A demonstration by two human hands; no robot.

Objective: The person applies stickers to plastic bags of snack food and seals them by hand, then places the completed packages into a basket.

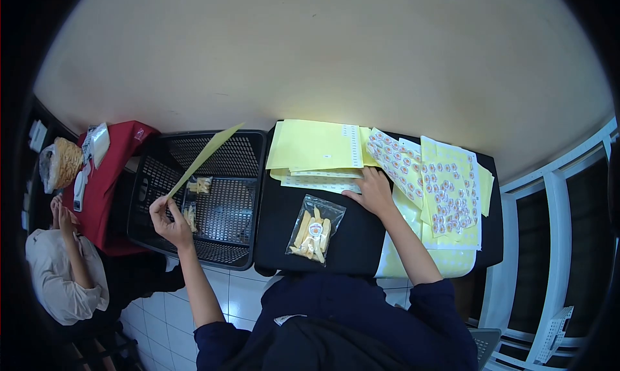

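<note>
My left hand [171,222] is closed on one end of a yellow sheet [208,156], pinching it above the black basket, with the sheet slanting up to the right. On the black-covered table, my right hand [373,191] lies at the right edge of a stack of yellow sticker sheets [310,145], thumb apart from the fingers. Its fingertips touch the lower sheets, and part of them is hard to make out. Just below the stack lies a clear bag of pale stick-shaped snacks [312,232] with a round label on its front.
The black plastic basket [258,196] at left holds a few small snack bags [201,185]. More sheets of round stickers [452,196] overlap at right. Far left, a person in a light top [64,274] sits by a red-covered table [116,170] with a large snack bag [64,164].
</note>
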